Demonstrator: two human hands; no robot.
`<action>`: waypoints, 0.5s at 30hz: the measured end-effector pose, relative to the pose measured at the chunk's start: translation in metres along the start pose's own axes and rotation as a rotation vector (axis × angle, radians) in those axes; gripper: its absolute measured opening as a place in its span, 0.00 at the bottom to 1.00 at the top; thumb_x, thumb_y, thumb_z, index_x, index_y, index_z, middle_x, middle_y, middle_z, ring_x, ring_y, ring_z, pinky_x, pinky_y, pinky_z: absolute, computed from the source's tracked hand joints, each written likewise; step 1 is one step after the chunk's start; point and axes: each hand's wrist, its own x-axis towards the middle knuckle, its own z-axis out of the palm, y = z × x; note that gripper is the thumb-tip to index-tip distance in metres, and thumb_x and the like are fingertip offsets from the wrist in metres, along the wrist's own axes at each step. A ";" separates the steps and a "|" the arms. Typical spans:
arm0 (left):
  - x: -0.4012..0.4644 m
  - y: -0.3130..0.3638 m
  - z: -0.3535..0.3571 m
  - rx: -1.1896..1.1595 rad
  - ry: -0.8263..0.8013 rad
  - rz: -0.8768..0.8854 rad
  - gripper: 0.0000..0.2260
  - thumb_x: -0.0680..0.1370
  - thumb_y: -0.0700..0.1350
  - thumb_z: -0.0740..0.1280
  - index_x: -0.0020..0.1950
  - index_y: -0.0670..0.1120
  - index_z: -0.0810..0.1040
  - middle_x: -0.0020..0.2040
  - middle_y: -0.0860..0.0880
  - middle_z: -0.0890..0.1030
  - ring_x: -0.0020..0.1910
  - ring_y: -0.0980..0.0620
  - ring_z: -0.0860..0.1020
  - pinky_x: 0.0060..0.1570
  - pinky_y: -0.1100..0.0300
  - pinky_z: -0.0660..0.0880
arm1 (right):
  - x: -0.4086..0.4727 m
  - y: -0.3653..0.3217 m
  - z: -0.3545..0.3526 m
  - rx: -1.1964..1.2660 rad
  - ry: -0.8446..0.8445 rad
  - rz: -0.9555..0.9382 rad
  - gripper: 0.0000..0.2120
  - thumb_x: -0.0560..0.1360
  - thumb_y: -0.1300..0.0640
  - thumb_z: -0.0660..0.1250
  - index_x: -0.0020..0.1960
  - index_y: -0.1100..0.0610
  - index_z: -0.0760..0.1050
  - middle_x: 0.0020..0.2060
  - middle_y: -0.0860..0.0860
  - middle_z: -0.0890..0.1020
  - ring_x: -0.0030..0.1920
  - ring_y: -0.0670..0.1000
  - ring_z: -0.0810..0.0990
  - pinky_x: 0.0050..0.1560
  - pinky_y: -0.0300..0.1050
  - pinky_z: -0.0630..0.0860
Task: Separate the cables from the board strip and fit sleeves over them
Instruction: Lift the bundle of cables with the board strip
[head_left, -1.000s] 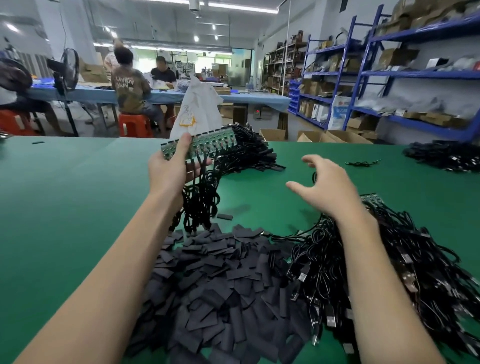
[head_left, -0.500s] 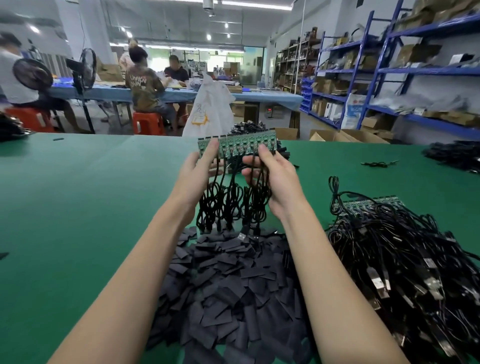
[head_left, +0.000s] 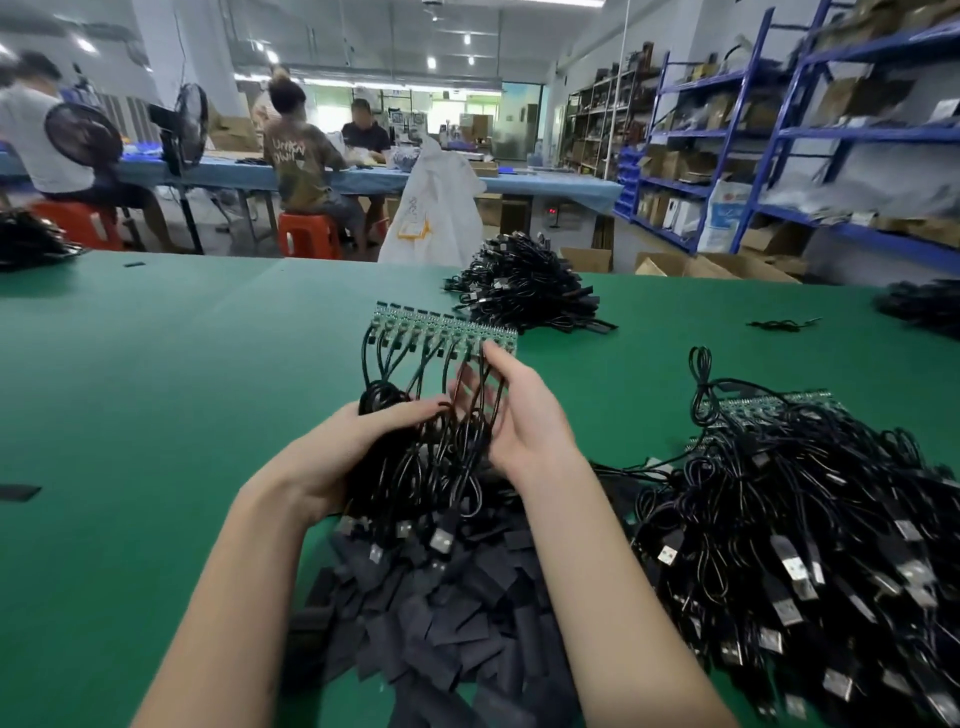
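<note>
Evidently early: cables (head_left: 415, 457) remain joined to the board strip (head_left: 447, 330) at centre frame; left hand (head_left: 337, 457) grips them, right hand (head_left: 519, 421) apparently spread among them; sleeves (head_left: 441, 623) unfitted.

Head view, forward-down, near table (head_left: 156, 415)

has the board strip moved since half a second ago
Yes. The board strip has dropped: it was raised against the white bag beyond the table edge, and now sits lower, against the green table.
</note>
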 end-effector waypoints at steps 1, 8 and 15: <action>-0.004 0.000 -0.001 -0.003 0.027 -0.058 0.14 0.68 0.51 0.77 0.47 0.42 0.87 0.47 0.42 0.87 0.38 0.47 0.85 0.36 0.58 0.82 | 0.001 0.001 -0.006 -0.110 0.034 -0.041 0.09 0.80 0.55 0.70 0.52 0.61 0.78 0.32 0.52 0.82 0.30 0.49 0.82 0.42 0.52 0.85; -0.024 0.003 -0.019 -0.010 0.022 -0.211 0.07 0.68 0.50 0.74 0.37 0.47 0.86 0.38 0.45 0.83 0.29 0.49 0.79 0.31 0.62 0.78 | 0.009 0.009 -0.036 -0.466 0.046 -0.011 0.13 0.80 0.54 0.70 0.61 0.60 0.78 0.62 0.55 0.80 0.57 0.57 0.83 0.59 0.59 0.81; -0.033 0.001 -0.029 0.297 0.066 -0.355 0.30 0.61 0.63 0.78 0.54 0.43 0.84 0.44 0.44 0.86 0.34 0.49 0.82 0.33 0.58 0.80 | 0.012 0.020 -0.044 -0.566 -0.003 -0.012 0.05 0.78 0.57 0.72 0.54 0.56 0.81 0.58 0.48 0.79 0.67 0.54 0.75 0.48 0.48 0.85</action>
